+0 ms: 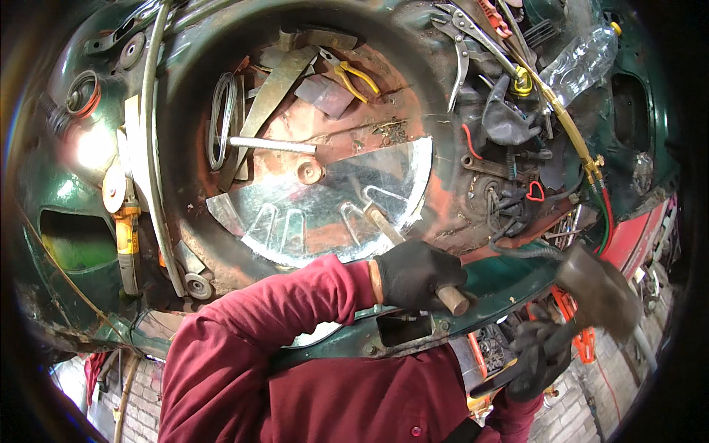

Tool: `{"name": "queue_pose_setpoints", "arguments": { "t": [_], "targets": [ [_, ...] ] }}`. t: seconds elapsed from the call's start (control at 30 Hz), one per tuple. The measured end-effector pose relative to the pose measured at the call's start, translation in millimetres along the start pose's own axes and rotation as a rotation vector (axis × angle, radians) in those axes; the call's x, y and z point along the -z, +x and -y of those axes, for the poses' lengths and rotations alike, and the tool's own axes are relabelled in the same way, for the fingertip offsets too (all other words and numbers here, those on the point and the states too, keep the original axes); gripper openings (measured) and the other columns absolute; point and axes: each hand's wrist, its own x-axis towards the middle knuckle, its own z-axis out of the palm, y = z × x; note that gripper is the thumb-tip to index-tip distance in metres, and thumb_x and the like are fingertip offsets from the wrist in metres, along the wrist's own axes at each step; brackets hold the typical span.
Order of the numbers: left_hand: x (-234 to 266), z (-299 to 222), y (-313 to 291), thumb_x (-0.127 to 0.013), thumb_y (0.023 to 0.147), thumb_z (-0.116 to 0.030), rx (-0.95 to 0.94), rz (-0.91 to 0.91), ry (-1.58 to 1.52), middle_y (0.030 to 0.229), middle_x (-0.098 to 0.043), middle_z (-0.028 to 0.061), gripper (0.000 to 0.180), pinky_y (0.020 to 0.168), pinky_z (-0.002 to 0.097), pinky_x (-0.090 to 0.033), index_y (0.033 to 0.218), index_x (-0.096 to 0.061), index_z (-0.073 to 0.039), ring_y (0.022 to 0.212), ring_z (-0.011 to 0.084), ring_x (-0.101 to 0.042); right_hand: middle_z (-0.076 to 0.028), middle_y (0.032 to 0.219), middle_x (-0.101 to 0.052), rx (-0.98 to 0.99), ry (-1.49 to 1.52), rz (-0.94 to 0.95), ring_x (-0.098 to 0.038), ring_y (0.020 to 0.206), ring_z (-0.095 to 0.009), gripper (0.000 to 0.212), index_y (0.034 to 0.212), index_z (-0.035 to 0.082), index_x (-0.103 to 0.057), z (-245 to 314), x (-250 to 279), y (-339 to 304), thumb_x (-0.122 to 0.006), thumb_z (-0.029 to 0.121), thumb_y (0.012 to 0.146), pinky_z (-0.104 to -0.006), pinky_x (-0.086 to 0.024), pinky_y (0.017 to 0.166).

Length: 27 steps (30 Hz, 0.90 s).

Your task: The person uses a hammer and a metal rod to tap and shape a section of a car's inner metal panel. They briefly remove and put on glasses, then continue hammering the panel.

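My left hand [421, 277], in a black glove, is closed around a round brownish bar [451, 300], its butt end sticking out to the right. The bar's far end lies at a shiny half-round sheet of metal [336, 188] with pressed loop-shaped ridges; I cannot tell if it touches. In my right hand [535, 358], also gloved in black, is a hammer, its large hammer head [598, 292] raised at the right and smeared by motion. The sheet sits in a round reddish well [369, 111] of a green car body.
Yellow-handled pliers [356, 77], a wire coil [220, 122] and a ridged rod [273, 145] lie in the well. An angle grinder [127, 236] stands at left. Locking pliers [459, 55], a torch [572, 129] with hoses and a plastic bottle [587, 63] crowd the right.
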Motion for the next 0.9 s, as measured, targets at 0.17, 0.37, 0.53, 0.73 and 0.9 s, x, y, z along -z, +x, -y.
{"name": "queue_pose_setpoints", "arguments": {
  "t": [0.17,0.37,0.53,0.73,0.9],
  "targets": [
    [-4,7,-12,-0.085,0.075,-0.027,0.037,-0.039,0.037,0.083,-0.067,0.0144,0.030,0.069,0.0516,-0.052,0.086,-0.064,-0.008,0.080,0.0416,-0.069,-0.011,0.076,-0.056,-0.180,0.226,-0.047,-0.054,0.056,-0.017,0.016,0.104,0.003,-0.057,26,0,-31,-0.064,0.011,0.092,-0.0286,-0.045,0.051],
    [-6,13,-13,-0.086,0.077,-0.025,0.055,-0.035,0.044,0.079,-0.065,0.0126,0.028,0.067,0.0511,-0.052,0.085,-0.065,-0.009,0.077,0.0385,-0.070,-0.006,0.081,-0.057,0.046,-0.219,-0.022,-0.051,0.051,-0.014,0.035,0.135,0.003,-0.047,-3,15,-88,-0.057,0.025,0.110,-0.0272,-0.042,0.042],
    [-6,10,-10,-0.085,0.083,-0.027,0.017,-0.068,0.044,0.077,-0.065,0.0154,0.027,0.066,0.0506,-0.052,0.085,-0.065,-0.008,0.075,0.0414,-0.068,-0.012,0.093,-0.063,0.047,-0.335,0.174,-0.060,0.058,-0.017,0.040,0.143,0.001,-0.043,4,1,-91,-0.054,0.011,0.106,-0.0319,-0.053,0.052],
    [-10,12,-10,-0.082,0.089,-0.042,0.068,-0.078,0.068,0.084,-0.073,0.0147,0.032,0.068,0.0515,-0.055,0.092,-0.071,-0.013,0.079,0.0408,-0.072,-0.019,0.117,-0.070,-0.068,-0.455,0.223,-0.068,0.095,-0.024,0.046,0.145,-0.002,-0.051,5,5,-85,-0.063,0.015,0.105,-0.0378,-0.055,0.079],
    [-7,14,-9,-0.080,0.090,-0.046,0.064,-0.050,0.062,0.087,-0.075,0.0135,0.033,0.071,0.0514,-0.056,0.097,-0.072,-0.014,0.082,0.0400,-0.074,-0.024,0.135,-0.060,-0.249,-0.269,0.163,-0.061,0.108,-0.029,0.052,0.153,-0.004,-0.039,-9,7,-102,-0.059,0.017,0.109,-0.0410,-0.052,0.089]
  ]
}}
